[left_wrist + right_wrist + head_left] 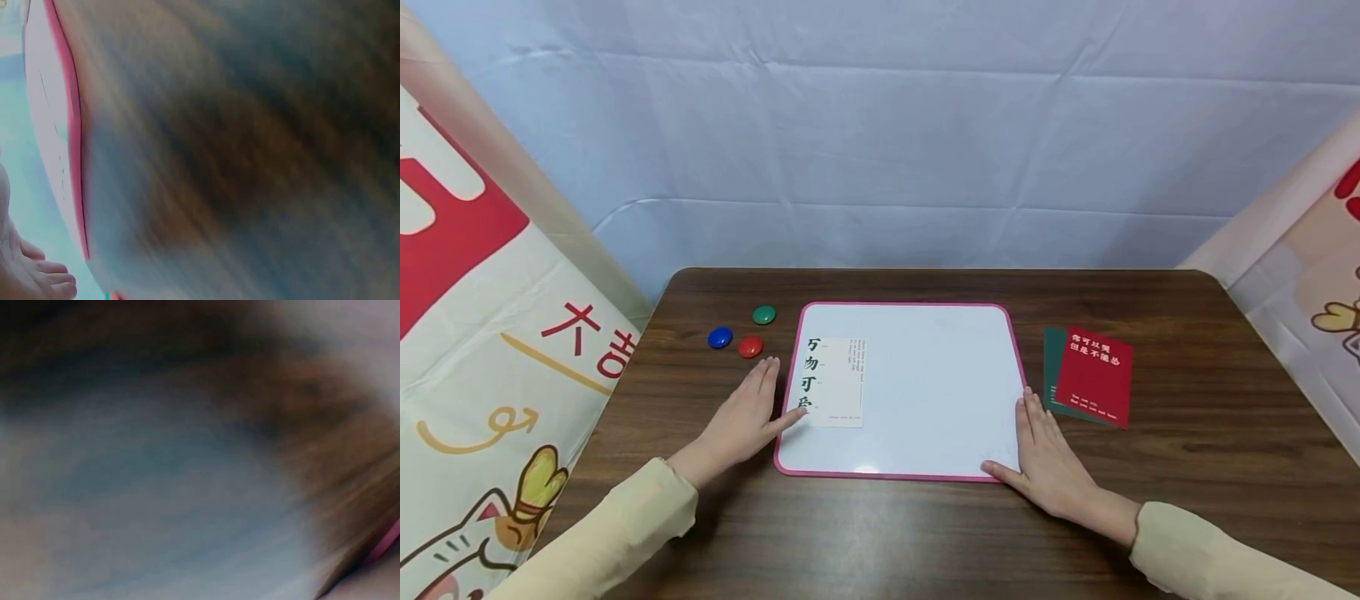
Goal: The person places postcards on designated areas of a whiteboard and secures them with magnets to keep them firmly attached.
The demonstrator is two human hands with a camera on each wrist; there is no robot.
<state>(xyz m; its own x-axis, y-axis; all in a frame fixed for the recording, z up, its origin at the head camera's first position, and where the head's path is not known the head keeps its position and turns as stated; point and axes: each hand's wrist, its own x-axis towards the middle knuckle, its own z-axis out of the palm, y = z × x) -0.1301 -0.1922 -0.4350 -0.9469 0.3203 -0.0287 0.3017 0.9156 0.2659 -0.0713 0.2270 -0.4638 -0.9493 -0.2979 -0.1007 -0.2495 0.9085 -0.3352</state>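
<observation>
A small whiteboard (pixel 940 392) with a pink rim lies flat on the table, between both hands. Near its left side lies a white card (pixel 838 383) with dark green Chinese characters and small print. My left hand (pixel 741 425) is at the board's left edge, fingers extended, its thumb reaching over the rim to the card's lower left corner. At the lower right corner is my right hand (pixel 1048 467), its straight fingers along the right rim and its thumb over the bottom rim. In the left wrist view the pink rim (pixel 74 125) shows beside blurred wood.
Left of the board lie a blue round magnet (pixel 719 337), a red one (pixel 750 347) and a green one (pixel 764 315). To the right, a red card (pixel 1093 375) overlaps a green card (pixel 1051 358). A pale cloth (pixel 910 150) hangs behind the brown wooden table (pixel 880 533).
</observation>
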